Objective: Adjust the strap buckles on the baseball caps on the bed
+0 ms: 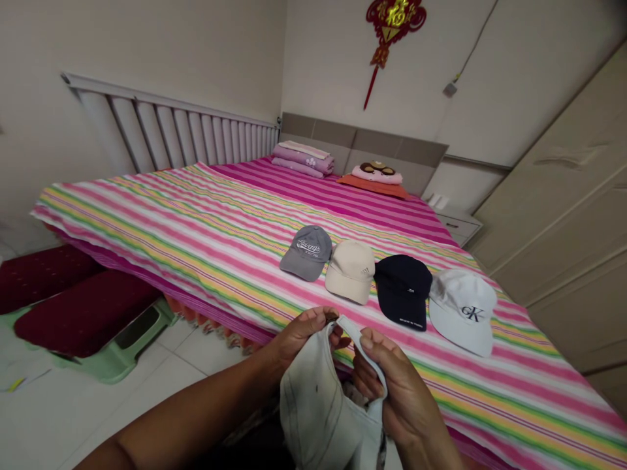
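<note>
Both my hands hold a pale off-white cap [318, 405] in front of me, at the near edge of the bed. My left hand [298, 336] pinches the cap's back strap from the left. My right hand [396, 385] grips the strap and rim from the right, fingers curled. On the striped bedspread [196, 222] beyond lie a grey cap [307, 252], a cream cap [351, 271], a navy cap [403, 290] and a white cap with a logo [464, 311], side by side in a row.
Folded purple bedding [304, 158] and a pillow with an orange cloth [377, 177] sit at the headboard. Dark red cushions on green stools [83, 320] stand on the tiled floor at left. A wardrobe [568, 215] and a nightstand [458, 222] are at right.
</note>
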Action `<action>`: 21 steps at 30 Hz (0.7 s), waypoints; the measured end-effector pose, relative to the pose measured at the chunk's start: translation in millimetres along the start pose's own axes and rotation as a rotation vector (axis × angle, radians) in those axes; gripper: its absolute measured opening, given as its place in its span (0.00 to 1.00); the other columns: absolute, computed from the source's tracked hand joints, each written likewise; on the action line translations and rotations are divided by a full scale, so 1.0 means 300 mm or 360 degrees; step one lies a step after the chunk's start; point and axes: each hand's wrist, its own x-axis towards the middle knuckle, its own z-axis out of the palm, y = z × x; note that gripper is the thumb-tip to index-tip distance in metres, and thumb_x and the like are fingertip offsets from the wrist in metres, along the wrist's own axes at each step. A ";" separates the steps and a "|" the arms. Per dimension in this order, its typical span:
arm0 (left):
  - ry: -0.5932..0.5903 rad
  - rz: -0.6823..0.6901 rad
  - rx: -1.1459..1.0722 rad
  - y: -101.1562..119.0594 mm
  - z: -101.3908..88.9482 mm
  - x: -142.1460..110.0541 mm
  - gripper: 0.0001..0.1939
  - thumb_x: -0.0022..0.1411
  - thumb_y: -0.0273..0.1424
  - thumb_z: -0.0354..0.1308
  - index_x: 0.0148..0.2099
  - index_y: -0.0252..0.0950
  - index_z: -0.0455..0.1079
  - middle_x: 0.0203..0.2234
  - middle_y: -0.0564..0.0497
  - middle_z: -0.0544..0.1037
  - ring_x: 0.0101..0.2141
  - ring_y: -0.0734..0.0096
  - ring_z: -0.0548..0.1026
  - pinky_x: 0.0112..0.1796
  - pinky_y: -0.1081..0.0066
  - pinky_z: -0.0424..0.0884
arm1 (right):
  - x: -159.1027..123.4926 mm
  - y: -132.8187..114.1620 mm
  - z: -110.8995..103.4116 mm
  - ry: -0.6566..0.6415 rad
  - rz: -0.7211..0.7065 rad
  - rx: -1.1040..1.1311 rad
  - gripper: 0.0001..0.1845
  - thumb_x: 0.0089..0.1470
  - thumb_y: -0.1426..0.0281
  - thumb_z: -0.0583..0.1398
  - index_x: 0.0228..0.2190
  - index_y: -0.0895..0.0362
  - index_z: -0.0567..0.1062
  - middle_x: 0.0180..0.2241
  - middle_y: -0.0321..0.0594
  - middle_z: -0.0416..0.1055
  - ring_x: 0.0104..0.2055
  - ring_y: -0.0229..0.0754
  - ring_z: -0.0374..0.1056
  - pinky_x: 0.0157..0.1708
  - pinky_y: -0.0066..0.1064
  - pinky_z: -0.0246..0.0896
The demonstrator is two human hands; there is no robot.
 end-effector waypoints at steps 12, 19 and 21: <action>0.0019 0.0055 0.0120 0.003 0.004 0.002 0.17 0.42 0.35 0.67 0.31 0.30 0.68 0.19 0.53 0.71 0.20 0.79 0.69 0.26 0.76 0.66 | -0.002 0.021 0.005 -0.0040 0.0077 -0.0018 0.15 0.43 0.65 0.63 0.18 0.58 0.62 0.09 0.25 0.51 0.11 0.25 0.39 0.12 0.21 0.35; -0.0012 0.0093 0.0214 0.011 0.007 0.005 0.19 0.40 0.38 0.67 0.31 0.30 0.68 0.17 0.53 0.69 0.19 0.79 0.68 0.26 0.76 0.66 | 0.000 0.030 0.007 -0.0033 0.0067 0.0009 0.14 0.43 0.65 0.63 0.19 0.58 0.64 0.10 0.24 0.51 0.11 0.25 0.39 0.12 0.21 0.37; 0.0011 0.0105 0.0278 0.015 0.005 0.001 0.20 0.39 0.39 0.67 0.31 0.30 0.69 0.18 0.53 0.70 0.19 0.79 0.68 0.25 0.77 0.64 | -0.002 0.031 0.008 -0.0021 0.0066 -0.0011 0.15 0.42 0.64 0.63 0.19 0.58 0.63 0.10 0.24 0.52 0.11 0.25 0.39 0.12 0.20 0.37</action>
